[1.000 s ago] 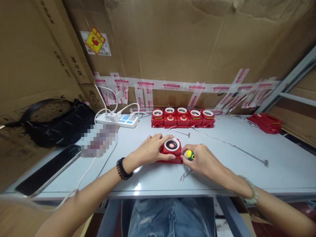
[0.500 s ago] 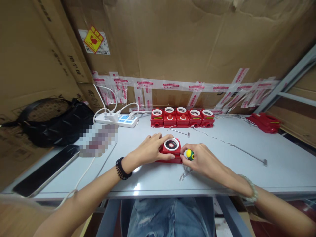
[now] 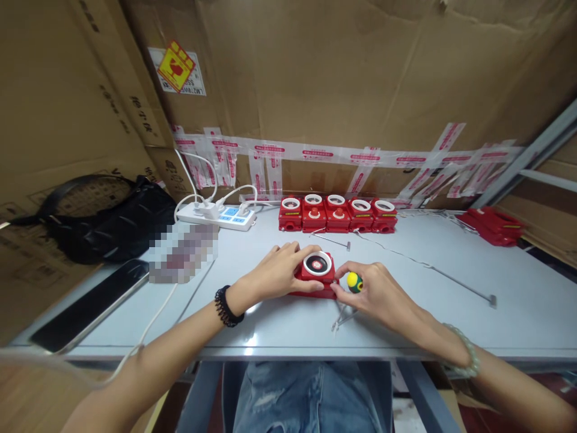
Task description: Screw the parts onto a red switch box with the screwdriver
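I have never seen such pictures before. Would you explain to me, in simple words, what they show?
There is no machine here, only a person working bare-handed. Every picture comes from one camera worn on that person's head, looking forward and down. The left hand grips a red unit with a white ring. The right hand, at the unit's right side, holds a yellow-and-green handle, perhaps a tool's. On the pale table, five similar red units stand in a row at the back, with a power strip to their left.
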Demonstrator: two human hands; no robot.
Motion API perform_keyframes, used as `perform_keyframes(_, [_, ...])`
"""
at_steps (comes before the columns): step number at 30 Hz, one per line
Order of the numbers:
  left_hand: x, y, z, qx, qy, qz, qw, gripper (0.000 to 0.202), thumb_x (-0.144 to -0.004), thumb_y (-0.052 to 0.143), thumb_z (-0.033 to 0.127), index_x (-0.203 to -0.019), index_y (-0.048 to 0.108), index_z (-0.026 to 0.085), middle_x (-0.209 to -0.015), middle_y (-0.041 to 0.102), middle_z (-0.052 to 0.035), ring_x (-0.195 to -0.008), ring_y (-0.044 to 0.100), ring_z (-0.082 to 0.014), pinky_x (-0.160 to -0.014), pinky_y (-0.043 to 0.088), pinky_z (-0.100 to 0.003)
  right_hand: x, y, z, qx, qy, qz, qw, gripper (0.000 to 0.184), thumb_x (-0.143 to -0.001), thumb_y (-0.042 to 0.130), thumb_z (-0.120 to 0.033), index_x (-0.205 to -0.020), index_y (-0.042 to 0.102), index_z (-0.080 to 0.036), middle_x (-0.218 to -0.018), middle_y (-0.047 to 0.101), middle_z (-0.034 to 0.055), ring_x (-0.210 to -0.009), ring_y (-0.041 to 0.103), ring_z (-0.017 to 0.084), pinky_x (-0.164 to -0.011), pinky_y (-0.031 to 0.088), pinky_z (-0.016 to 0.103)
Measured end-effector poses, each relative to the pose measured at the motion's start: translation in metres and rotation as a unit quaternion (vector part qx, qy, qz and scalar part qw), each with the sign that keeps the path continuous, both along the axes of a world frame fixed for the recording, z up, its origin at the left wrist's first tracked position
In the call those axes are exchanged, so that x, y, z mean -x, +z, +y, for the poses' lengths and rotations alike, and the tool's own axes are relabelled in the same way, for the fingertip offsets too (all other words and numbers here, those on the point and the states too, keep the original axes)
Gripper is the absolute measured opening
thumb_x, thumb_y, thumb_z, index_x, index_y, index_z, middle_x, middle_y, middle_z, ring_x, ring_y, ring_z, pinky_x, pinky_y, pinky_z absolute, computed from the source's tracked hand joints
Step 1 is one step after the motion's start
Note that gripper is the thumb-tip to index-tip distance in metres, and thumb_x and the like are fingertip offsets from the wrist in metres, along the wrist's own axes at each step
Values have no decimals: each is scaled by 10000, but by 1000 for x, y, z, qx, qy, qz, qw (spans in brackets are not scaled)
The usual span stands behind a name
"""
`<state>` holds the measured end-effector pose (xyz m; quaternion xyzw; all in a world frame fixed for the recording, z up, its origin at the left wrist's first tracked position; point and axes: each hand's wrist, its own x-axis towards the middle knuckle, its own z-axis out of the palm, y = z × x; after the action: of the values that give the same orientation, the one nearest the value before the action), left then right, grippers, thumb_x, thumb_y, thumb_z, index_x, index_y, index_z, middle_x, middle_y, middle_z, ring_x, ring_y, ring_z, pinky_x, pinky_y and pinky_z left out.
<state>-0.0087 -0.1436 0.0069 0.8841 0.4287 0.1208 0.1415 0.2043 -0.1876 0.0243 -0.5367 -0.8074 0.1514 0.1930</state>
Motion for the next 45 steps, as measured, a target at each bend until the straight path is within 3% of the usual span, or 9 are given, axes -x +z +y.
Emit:
perform_keyframes(5, [-1,0,-1,-1,0,-2,1000,686,-799,509,701,-1351,410,306,-1079,556,-82,-972,552,-278,-895,410,-453,-2,5,2,12,-7,-29,999,217,-796,612,-374,-811,699,-176,-533,573,-19,-478,419,96,-518,328,229])
perform_keyframes(10, [-2,0,-1,2,2,-1,1000,684,-799,529,684,-1355,408,304,-1084,556,-85,-971,551,-279,-898,409,-457,1,4,3,15,-1,-48,999,186,-838,548,-297,-825,695,-184,-587,625,0,-505,464,111,-569,357,241])
perform_keyframes(19, [0,0,0,7,5,-3,1000,680,-794,549,670,-1357,404,317,-1116,551,-86,-1003,549,-289,-912,404,-460,6,-1,-2,21,-19,-2,1000,147,-780,522,-201,-781,665,-170,-563,601,-14,-449,394,84,-503,331,226])
perform_keyframes(27, [-1,0,-1,-3,2,0,1000,685,-795,532,687,-1353,401,312,-1090,554,-85,-977,553,-280,-899,413,-453,2,3,0,8,-25,-30,999,229,-814,574,-377,-785,679,-176,-612,651,13,-505,484,121,-557,357,254])
perform_keyframes(37, [-1,0,-2,2,7,1,1000,683,-799,533,681,-1359,399,314,-1083,552,-84,-973,555,-281,-908,410,-457,7,2,-3,25,-26,-5,999,148,-792,536,-236,-800,673,-181,-566,608,-13,-468,425,98,-536,341,235])
perform_keyframes(42, [-1,1,-2,2,10,1,1000,691,-788,532,698,-1348,415,309,-1072,555,-83,-971,556,-286,-905,410,-462,4,2,-1,18,-24,1,1000,235,-804,582,-405,-795,666,-186,-671,677,20,-551,525,129,-562,352,248])
perform_keyframes(45, [-1,1,-1,-1,10,-1,1000,695,-787,532,699,-1349,414,308,-1067,557,-83,-970,556,-284,-904,411,-460,4,1,0,21,-17,-21,999,244,-837,540,-385,-796,670,-183,-604,646,16,-512,490,127,-563,353,252])
